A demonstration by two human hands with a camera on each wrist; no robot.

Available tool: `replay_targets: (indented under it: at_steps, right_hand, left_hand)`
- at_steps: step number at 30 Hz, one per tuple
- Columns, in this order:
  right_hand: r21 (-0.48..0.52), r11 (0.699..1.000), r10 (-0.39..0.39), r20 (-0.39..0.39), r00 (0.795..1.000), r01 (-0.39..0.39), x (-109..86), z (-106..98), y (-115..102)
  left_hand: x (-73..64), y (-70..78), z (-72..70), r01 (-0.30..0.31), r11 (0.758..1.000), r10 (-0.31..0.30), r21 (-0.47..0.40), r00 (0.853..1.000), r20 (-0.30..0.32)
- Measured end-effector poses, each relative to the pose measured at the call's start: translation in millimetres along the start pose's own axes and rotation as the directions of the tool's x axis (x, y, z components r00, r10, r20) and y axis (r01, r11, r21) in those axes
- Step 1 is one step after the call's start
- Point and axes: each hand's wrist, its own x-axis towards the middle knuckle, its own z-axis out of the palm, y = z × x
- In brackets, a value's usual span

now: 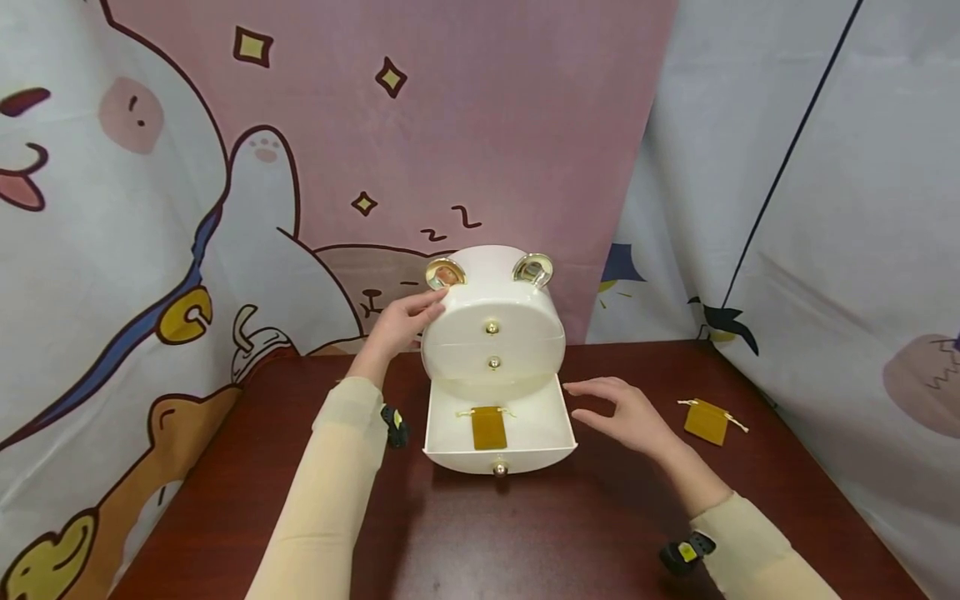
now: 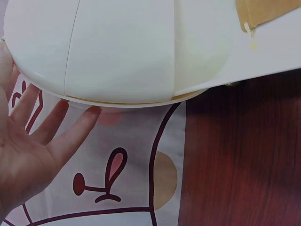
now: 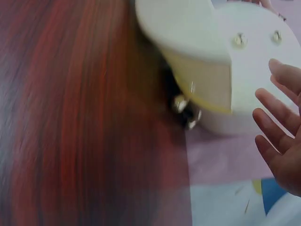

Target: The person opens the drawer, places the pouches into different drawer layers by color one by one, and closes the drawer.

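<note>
A white drawer box (image 1: 491,279) with gold ears and round knobs stands on the table, its bottom drawer (image 1: 448,421) pulled out toward me. Inside that drawer lies a mustard-yellow drawstring pouch (image 1: 490,429). My left hand (image 1: 396,329) rests against the box's upper left side, just under the ear; in the left wrist view its fingers (image 2: 77,132) are spread and fairly straight, tips at the back rim. To the right of the open drawer, my right hand (image 1: 626,414) hovers with its fingers extended, holding nothing; the right wrist view shows those fingers (image 3: 275,129) apart from the box.
A second mustard-yellow pouch (image 1: 706,422) with pale cords lies on the dark red wooden table (image 1: 480,542), right of my right hand. Printed cartoon cloth (image 1: 525,125) hangs behind the table and along both sides, close behind the box.
</note>
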Motion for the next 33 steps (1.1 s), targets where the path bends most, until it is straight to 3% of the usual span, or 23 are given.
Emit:
replay_targets:
  at_steps: [9,19,33]
  right_hand:
    - [0.002,0.994,0.111,0.011,0.994,-0.111,-24.1,-28.3,32.0]
    - [-0.041,0.991,0.131,0.031,0.991,-0.13,-39.2,-61.9,65.6]
    - [-0.077,0.947,0.319,0.105,0.942,-0.312,-52.2,-107.2,114.0]
  left_hand:
    - [1.1,-0.8,0.1,0.007,1.0,-0.007,-0.019,1.0,-0.001]
    - [2.0,-1.8,-0.1,0.011,1.0,-0.011,-0.021,1.0,-0.004]
    - [3.2,-2.6,0.6,0.019,1.0,-0.019,-0.018,1.0,-0.003]
